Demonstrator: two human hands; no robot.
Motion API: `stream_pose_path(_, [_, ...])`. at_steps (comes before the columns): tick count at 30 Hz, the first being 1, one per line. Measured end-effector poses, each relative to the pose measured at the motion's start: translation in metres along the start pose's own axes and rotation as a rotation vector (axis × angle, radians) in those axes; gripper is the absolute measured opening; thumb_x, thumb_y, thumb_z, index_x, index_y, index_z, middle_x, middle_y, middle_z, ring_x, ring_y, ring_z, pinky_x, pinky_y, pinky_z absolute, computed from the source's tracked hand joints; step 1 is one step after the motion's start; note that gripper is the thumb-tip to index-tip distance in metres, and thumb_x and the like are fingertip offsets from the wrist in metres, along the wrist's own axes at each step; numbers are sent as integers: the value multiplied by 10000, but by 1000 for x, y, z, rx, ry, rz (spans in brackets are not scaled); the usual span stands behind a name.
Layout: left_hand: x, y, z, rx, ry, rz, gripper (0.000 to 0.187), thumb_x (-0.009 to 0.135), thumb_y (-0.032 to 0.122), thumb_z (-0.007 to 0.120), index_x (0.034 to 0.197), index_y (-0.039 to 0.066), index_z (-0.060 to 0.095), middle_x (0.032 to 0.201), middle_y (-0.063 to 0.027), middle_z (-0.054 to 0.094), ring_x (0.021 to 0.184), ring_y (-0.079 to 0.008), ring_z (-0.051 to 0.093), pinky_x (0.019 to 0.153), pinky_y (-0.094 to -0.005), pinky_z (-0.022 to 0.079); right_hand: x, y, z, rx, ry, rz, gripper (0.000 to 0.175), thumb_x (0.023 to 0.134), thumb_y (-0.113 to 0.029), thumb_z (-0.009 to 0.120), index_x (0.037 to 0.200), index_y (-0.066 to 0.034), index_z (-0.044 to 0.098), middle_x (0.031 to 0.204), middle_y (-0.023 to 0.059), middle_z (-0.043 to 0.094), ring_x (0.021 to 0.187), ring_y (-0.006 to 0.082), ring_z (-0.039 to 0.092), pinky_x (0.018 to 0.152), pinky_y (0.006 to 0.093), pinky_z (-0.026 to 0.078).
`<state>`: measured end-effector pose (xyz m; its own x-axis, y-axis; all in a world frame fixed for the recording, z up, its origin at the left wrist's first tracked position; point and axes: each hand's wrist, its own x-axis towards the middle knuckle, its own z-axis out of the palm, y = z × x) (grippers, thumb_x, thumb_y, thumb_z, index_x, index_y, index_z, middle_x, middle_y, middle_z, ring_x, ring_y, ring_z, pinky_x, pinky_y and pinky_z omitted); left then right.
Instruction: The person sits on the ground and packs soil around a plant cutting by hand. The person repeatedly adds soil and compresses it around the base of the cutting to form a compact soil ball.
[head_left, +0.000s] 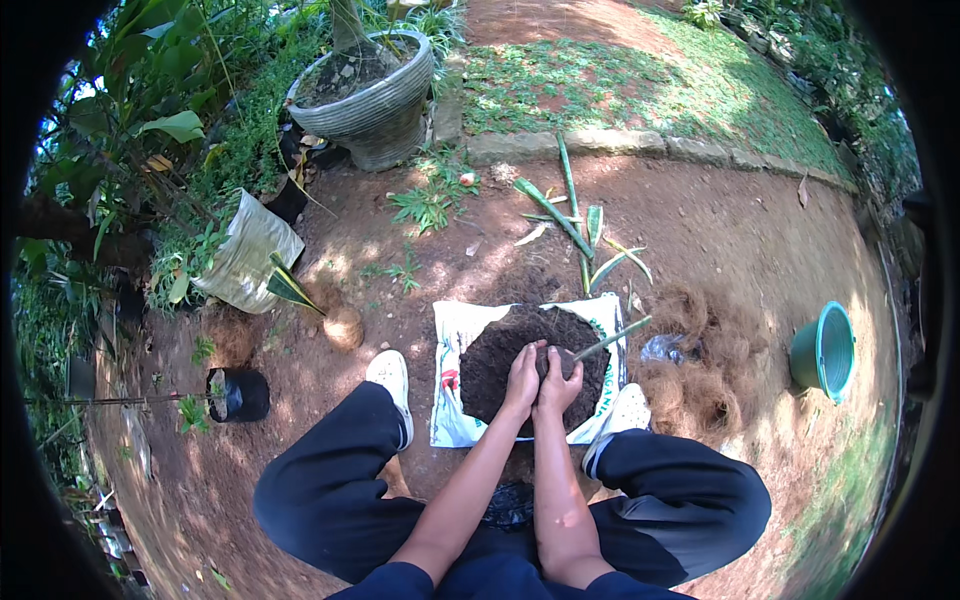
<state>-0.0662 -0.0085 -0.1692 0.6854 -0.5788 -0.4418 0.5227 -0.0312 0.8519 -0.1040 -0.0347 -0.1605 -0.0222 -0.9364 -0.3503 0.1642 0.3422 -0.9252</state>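
Observation:
My left hand (524, 375) and my right hand (559, 379) are cupped together around a ball of dark soil (564, 361). From the ball a green plant stem (613, 338) sticks out towards the upper right. Both hands are above a heap of dark soil (491, 360), which lies on a white printed plastic sack (450, 322) between my shoes. Cut snake plant leaves (555, 214) lie on the ground beyond the sack. To the right of the sack are loose brown coconut fibres (694, 382) with a clear plastic bag (664, 349) among them.
A green plastic bucket (806, 352) lies tilted at the right. To the left are a fibre-wrapped ball (343, 328) with a variegated leaf (289, 285), a black plant bag (247, 395) and a white sack (251, 255). A large ribbed pot (382, 112) and a stone border (622, 142) stand farther off.

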Motion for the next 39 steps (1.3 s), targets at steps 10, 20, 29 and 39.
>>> stream_pose_path(10, [22, -26, -37, 1304, 32, 225, 719, 799, 303, 735, 1388, 20, 435, 1499, -242, 292, 1369, -383, 328, 1102, -441, 354, 17, -12, -9, 188, 152, 76, 414, 805, -145, 755, 1137, 4, 557, 1037, 99, 598, 899, 181, 606, 783, 312, 518])
stream_pose_path(20, [5, -58, -40, 1401, -156, 297, 511, 783, 98, 705, 1272, 49, 565, 1257, -217, 566, 1169, -362, 540, 985, -420, 465, 17, -12, -4, 128, 176, 93, 371, 815, -147, 741, 1118, -12, 576, 1017, 81, 605, 903, 174, 594, 815, 317, 493])
stream_pose_path(29, [13, -44, -57, 1187, -25, 241, 330, 703, 60, 761, 1030, 79, 718, 929, -212, 683, 841, -343, 680, 807, -406, 547, 9, -14, -4, 143, 137, 92, 388, 809, -146, 747, 1129, -14, 572, 1017, 79, 606, 890, 173, 602, 791, 314, 502])
stream_pose_path(39, [19, -38, -70, 370, 88, -111, 367, 765, 141, 819, 1046, -56, 688, 854, -95, 700, 753, -153, 674, 611, -282, 593, 7, -25, -13, 187, 138, 58, 338, 811, -133, 737, 1095, -24, 589, 1013, 65, 615, 897, 171, 602, 816, 314, 495])
